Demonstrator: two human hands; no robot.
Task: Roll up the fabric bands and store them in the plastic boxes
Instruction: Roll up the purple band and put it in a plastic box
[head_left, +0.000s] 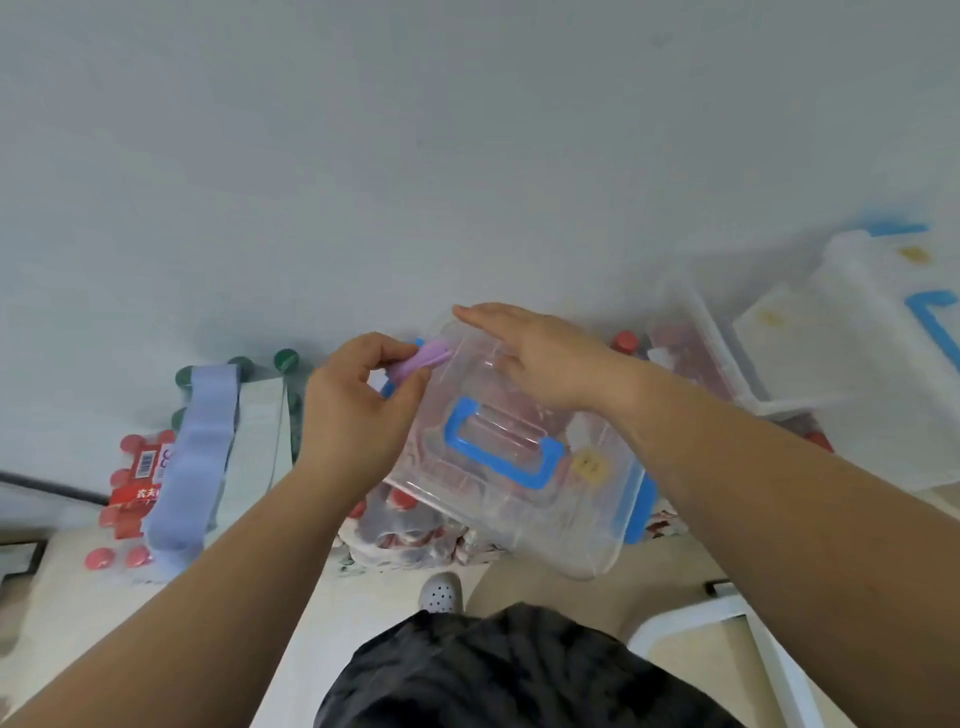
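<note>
A clear plastic box (524, 499) with a blue handle and blue side latches sits in front of me on packs of bottles. My left hand (353, 410) pinches a rolled purple fabric band (423, 358) at the box's far left corner. With straight fingers, my right hand (540, 358) lies flat on the far part of the box's lid. A light blue fabric band (195, 457) lies unrolled over bottle packs to the left.
More clear plastic boxes (857, 332) with blue handles stand at the right. Packs of red-capped bottles (132, 478) and green-capped bottles (285, 361) line the wall. A white frame (691, 621) is at lower right, and my shoe (440, 592) is below.
</note>
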